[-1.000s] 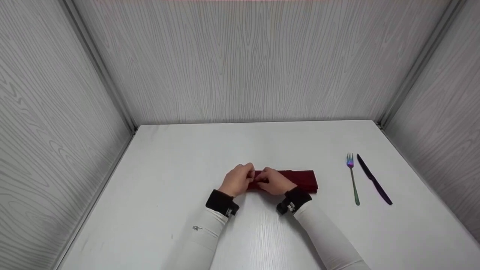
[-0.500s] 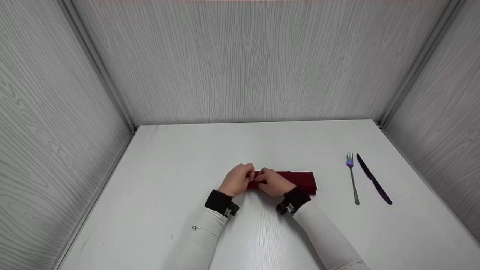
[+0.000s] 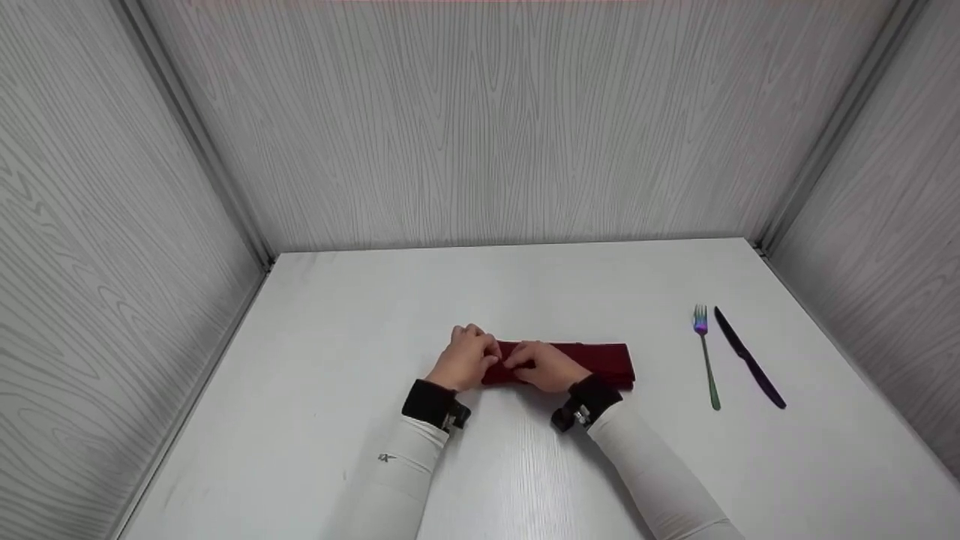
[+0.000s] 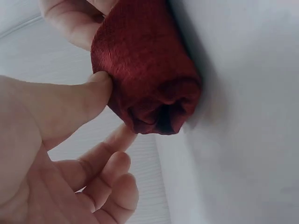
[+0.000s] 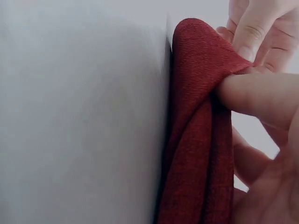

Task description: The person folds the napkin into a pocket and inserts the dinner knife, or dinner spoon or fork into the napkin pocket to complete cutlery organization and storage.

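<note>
A dark red cloth napkin (image 3: pixel 600 360), folded into a long strip, lies across the table in front of me. At its left end my left hand (image 3: pixel 463 360) pinches the cloth between thumb and index finger. In the left wrist view, the napkin's end (image 4: pixel 154 93) shows as a rolled opening, and the other fingers of that hand curl loosely below. My right hand (image 3: pixel 551 366) grips the napkin just to the right. In the right wrist view, its thumb (image 5: pixel 257 95) is tucked under a raised flap of the cloth (image 5: pixel 201 60), close to the left thumb.
A fork (image 3: pixel 706 356) with a rainbow sheen lies to the right on the white table (image 3: pixel 300 420). Beside it is a dark knife (image 3: pixel 750 356), slanted. Grey wood-grain panels (image 3: pixel 480 127) rise at the back and both sides.
My left hand has shifted slightly left along the napkin, uncovering more of its left end, and its fingers have spread a little. The right hand stays nearly in place.
</note>
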`<state>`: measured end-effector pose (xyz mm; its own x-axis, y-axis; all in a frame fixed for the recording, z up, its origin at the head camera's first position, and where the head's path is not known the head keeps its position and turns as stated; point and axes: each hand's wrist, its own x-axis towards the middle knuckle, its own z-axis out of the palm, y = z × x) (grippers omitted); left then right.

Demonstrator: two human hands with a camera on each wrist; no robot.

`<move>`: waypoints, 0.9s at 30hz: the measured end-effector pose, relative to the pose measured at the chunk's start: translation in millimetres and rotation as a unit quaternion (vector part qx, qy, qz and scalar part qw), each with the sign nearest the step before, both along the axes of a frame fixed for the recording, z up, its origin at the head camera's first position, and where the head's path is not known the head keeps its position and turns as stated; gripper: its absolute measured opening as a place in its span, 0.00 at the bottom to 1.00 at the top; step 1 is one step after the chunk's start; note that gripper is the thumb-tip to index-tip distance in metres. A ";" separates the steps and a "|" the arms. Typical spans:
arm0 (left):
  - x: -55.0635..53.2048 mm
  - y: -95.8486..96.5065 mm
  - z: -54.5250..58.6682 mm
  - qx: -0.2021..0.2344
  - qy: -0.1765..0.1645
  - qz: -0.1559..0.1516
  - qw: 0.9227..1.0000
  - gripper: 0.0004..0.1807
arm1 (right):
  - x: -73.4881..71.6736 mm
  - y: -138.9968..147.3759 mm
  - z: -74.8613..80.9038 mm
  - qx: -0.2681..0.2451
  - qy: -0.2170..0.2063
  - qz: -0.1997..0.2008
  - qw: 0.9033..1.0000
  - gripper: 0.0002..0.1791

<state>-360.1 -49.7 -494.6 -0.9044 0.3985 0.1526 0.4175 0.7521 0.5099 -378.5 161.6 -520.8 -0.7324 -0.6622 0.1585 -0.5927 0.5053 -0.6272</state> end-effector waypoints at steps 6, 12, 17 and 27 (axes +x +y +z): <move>1.7 2.6 -2.5 0.014 0.044 -0.008 0.999 0.04 | -0.7 -1.4 -3.7 0.045 0.061 0.054 0.996 0.08; 2.0 6.4 -5.5 0.036 0.024 0.024 0.999 0.03 | -0.6 -0.1 -3.2 0.019 -0.011 -0.002 1.000 0.11; 1.3 7.5 -6.2 0.032 0.014 0.048 0.998 0.03 | -2.5 1.1 -2.8 0.021 -0.023 0.010 0.999 0.17; -1.4 10.4 -7.3 0.006 0.003 0.063 0.998 0.05 | 0.1 1.2 -0.8 0.061 -0.006 0.018 0.998 0.14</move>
<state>-361.4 -39.2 -501.9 -0.9461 0.2801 0.1627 0.3236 0.7927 0.5167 -378.3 162.8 -521.6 -0.7084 -0.7027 0.0658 -0.6052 0.5569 -0.5689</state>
